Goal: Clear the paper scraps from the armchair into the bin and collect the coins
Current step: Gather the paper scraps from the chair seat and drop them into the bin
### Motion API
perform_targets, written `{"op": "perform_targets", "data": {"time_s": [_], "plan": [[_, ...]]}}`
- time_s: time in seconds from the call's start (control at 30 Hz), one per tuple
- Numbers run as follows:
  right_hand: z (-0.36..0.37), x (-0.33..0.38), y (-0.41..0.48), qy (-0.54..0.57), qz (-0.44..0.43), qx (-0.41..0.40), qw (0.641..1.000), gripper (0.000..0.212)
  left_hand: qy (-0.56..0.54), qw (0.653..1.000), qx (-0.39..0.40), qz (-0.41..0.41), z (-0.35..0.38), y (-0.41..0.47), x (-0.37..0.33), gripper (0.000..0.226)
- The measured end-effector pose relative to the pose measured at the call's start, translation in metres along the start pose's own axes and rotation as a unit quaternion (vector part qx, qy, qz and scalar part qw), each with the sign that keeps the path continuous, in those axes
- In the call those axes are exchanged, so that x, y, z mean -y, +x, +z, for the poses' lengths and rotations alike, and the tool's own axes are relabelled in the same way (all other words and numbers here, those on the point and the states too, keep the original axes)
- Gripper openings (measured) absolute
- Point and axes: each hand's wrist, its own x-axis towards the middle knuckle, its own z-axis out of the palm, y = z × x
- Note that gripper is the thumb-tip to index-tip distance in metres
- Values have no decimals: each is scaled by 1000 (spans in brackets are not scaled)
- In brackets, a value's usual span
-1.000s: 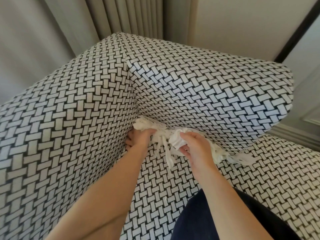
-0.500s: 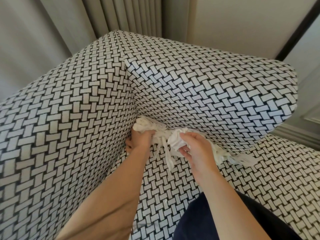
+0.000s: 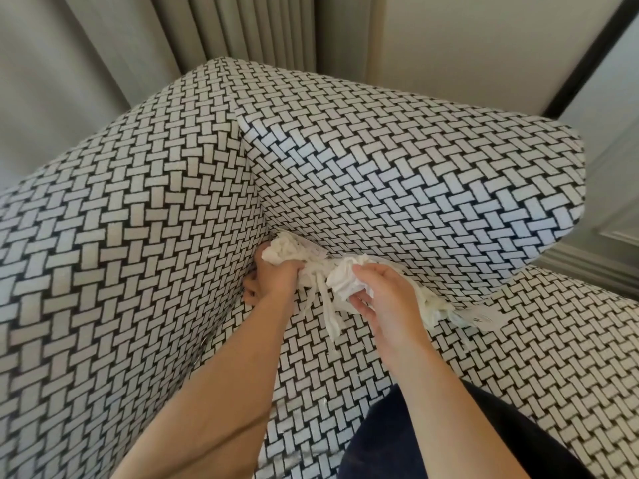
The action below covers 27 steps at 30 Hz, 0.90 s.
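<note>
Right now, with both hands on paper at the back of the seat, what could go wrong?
1. Loose strips dangle from the paper that the left hand and right hand grip; they may drop back onto the armchair when lifted.
2. A flat slip beside the right hand lies outside both grips and could be left behind.
3. No coins show; any caught in the paper might go out with it.

One armchair [image 3: 415,188]; one left hand [image 3: 273,278], one right hand [image 3: 387,299] — two in all; one tangled heap of paper scraps [image 3: 342,281] — too bunched to count.
</note>
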Motion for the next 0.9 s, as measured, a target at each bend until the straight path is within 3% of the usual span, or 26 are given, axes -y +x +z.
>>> {"op": "perform_targets", "data": {"time_s": [0.07,0.17,0.3,0.4,0.63,0.8,0.9], "plan": [[0,0,0,3,0,0,1000,4,13,1000,0,-7,1,2,1,73],[0,0,1,7,0,-4,1000,4,42,999,7,-29,-1,-1,1,60],[-1,-1,2,2,0,-7,1000,5,162,984,16,67,2,-6,1,56],[-3,-2,2,5,5,-10,1000,4,178,977,22,116,4,-5,4,53],[-5,-5,4,13,22,-22,999,3,124,969,72,203,-4,-7,16,71],[-5,-5,4,45,26,-31,998,6,9,956,166,241,-13,-26,12,63],[-5,-6,2,46,22,-31,998,3,4,948,174,268,-16,-39,10,52]]}}
